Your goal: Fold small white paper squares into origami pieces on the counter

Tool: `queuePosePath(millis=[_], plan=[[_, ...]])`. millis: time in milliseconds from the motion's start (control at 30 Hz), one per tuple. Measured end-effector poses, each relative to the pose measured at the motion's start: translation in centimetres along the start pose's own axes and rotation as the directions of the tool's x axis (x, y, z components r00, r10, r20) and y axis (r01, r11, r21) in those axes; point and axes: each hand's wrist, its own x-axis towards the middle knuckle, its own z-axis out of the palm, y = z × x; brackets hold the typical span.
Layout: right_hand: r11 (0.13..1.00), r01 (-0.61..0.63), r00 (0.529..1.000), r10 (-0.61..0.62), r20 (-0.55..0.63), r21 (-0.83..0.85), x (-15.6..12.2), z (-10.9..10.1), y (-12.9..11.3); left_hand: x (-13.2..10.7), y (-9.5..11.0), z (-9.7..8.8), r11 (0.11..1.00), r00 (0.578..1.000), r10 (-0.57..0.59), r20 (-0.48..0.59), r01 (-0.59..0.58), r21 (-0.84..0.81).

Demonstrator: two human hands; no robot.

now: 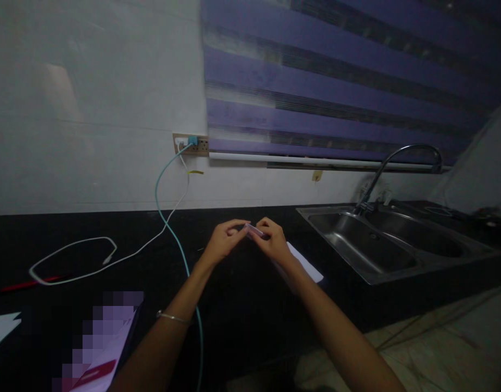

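Note:
Both my hands meet over the black counter (242, 294), a little in front of the wall. My left hand (222, 240) and my right hand (273, 239) pinch the two ends of a small flat pinkish object (253, 230) held between their fingertips; what it is I cannot make out. A thin bracelet (172, 317) sits on my left wrist. Under my right hand lies a white sheet of paper (305, 264), partly hidden by that hand and forearm.
A steel double sink (393, 245) with a curved tap (401, 163) is at the right. A wall socket (191, 144) feeds a teal cable (168, 218) and a white cable (70, 256) looped on the counter. Papers (107, 354) lie at the lower left. A purple striped blind (335, 81) hangs above.

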Motion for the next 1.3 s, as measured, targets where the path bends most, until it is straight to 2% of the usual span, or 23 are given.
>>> queuePosePath(millis=[133, 400, 533, 633, 733, 900, 1100, 1233, 1300], plan=[[0.986, 0.077, 0.996, -0.068, 0.063, -0.149, -0.2, -0.4, 0.1, -0.1, 0.3, -0.1, 0.998, 0.999, -0.014, 0.041, 0.017, -0.065], [0.969, 0.132, 0.989, -0.114, 0.092, -0.210, -0.2, -1.1, 0.2, 0.0, 0.1, -0.2, 0.995, 0.994, 0.018, 0.105, -0.007, -0.101], [0.993, 0.088, 0.996, -0.087, 0.018, -0.073, -0.1, -1.2, 0.3, 0.1, 0.1, -0.3, 0.991, 0.999, -0.035, 0.040, 0.040, -0.128], [0.995, 0.013, 1.000, -0.011, -0.025, 0.104, 0.0, -1.1, 0.1, 0.2, 0.2, -0.4, 0.980, 0.998, -0.065, -0.016, 0.061, -0.190], [0.960, -0.075, 0.996, 0.086, -0.027, 0.270, 0.1, -0.9, -0.4, 0.4, 0.3, -0.4, 0.967, 0.997, -0.073, -0.032, 0.063, -0.248], [0.873, -0.238, 0.971, 0.223, 0.085, 0.425, 0.2, -0.7, -0.6, 0.3, 0.6, -0.3, 0.956, 0.995, -0.096, -0.029, 0.085, -0.280], [0.838, -0.271, 0.963, 0.240, 0.125, 0.473, 0.1, -0.6, 0.2, 0.2, 0.6, -0.4, 0.964, 0.997, -0.072, -0.001, 0.069, -0.258], [0.774, -0.337, 0.942, 0.285, 0.180, 0.536, 0.1, -0.6, 0.3, 0.1, 0.6, -0.4, 0.962, 0.998, -0.057, 0.000, 0.055, -0.267], [0.753, -0.324, 0.946, 0.274, 0.174, 0.573, 0.2, -0.6, 0.2, 0.0, 0.7, -0.4, 0.962, 0.998, -0.054, 0.007, 0.054, -0.268]])
